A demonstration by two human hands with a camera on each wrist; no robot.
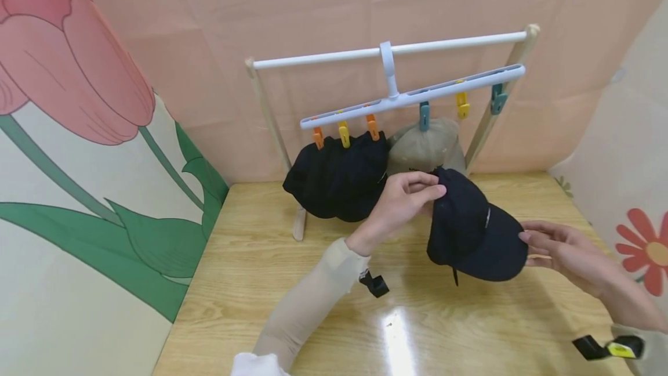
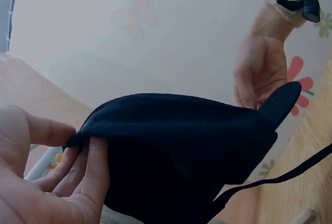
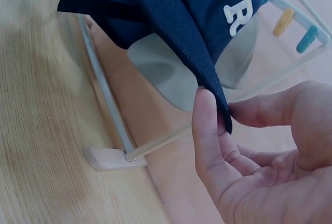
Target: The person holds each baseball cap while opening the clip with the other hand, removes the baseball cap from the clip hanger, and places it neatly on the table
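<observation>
A dark navy baseball cap (image 1: 464, 231) is held up in front of the rack, brim to the right. My left hand (image 1: 399, 205) pinches the top of its crown between thumb and fingers. At the other end, my right hand (image 1: 569, 254) pinches the edge of the brim (image 3: 194, 63). A white letter R (image 3: 238, 15) shows on the cap's front in the right wrist view, and a loose dark strap (image 2: 275, 179) hangs from it in the left wrist view. Behind it hangs a khaki cap (image 1: 425, 147), partly hidden by the navy cap.
A pale blue clip hanger (image 1: 349, 112) hangs tilted from the rack's white bar (image 1: 318, 58). Orange and yellow clips hold a black cap (image 1: 334, 179); a teal clip (image 1: 424, 116) holds the khaki one. Yellow (image 1: 462, 104) and teal (image 1: 498, 99) clips hang unused at right above the wooden table (image 1: 235, 295).
</observation>
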